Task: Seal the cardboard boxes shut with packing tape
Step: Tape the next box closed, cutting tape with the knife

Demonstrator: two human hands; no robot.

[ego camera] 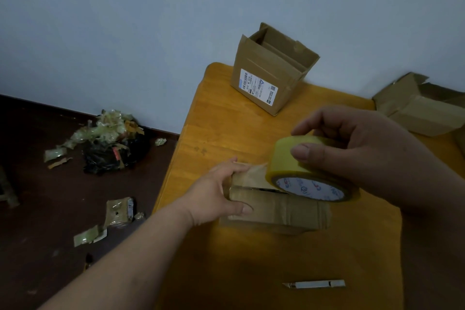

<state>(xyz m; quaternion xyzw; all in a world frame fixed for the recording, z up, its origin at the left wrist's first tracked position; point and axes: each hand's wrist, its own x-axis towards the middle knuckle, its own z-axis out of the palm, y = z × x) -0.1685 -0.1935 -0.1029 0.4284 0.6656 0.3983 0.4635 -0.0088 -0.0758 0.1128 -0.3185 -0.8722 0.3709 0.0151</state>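
We've got L hand (216, 194) gripping the small box (276, 211) end on the worktop (251, 272), R hand (357, 148) pinching the tape roll (309, 168) just above it.

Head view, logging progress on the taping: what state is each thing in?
Small flat cardboard box: flaps closed, partly taped, left hand holding its end.
Yellow packing tape roll: in right hand grip, strip drawn onto box.
Labelled tall cardboard box: open.
Silver utility knife: lying on table.
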